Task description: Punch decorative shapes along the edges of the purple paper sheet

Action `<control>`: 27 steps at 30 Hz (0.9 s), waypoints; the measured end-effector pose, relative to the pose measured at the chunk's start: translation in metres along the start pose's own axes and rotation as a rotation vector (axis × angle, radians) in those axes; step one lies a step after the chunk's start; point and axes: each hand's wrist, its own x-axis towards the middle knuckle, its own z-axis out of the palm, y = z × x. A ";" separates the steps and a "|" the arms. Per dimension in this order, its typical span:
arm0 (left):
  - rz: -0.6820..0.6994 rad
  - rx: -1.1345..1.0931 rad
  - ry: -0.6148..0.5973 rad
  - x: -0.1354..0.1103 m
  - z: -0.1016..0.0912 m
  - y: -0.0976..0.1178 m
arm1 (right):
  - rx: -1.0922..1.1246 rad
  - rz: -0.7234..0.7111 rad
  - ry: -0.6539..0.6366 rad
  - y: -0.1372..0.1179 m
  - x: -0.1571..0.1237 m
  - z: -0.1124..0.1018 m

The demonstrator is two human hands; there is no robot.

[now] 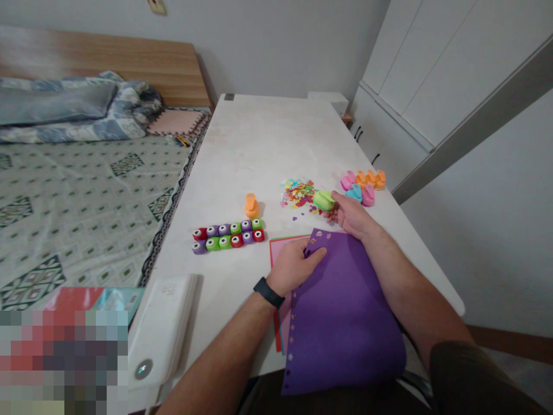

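Note:
A sheet of purple paper (345, 311) with small shapes punched along its left and top edges lies over several other coloured sheets (273, 288). My left hand (296, 262) grips its upper left edge, thumb on top. My right hand (348, 213) holds a light green craft punch (324, 200) just beyond the paper's top edge; the punch is apart from the sheet. Beside the punch lies a pile of colourful paper cutouts (298, 192). An orange craft punch (251, 205) stands alone to the left, behind two rows of small red, purple and green punches (228, 235).
Pink, orange and blue punches (363, 185) cluster near the table's right edge. A white power bank (166, 328) rests at the front left of the white table (276, 132). Left of the table is a bed (86, 190); white cabinets (397, 127) stand to the right.

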 end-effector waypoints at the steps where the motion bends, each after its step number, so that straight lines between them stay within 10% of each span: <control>1: -0.004 -0.003 -0.003 0.000 0.000 0.000 | 0.006 -0.006 0.018 -0.001 0.000 0.000; 27: 0.034 0.189 -0.006 -0.002 0.004 0.001 | 0.050 -0.100 0.095 -0.010 -0.010 -0.008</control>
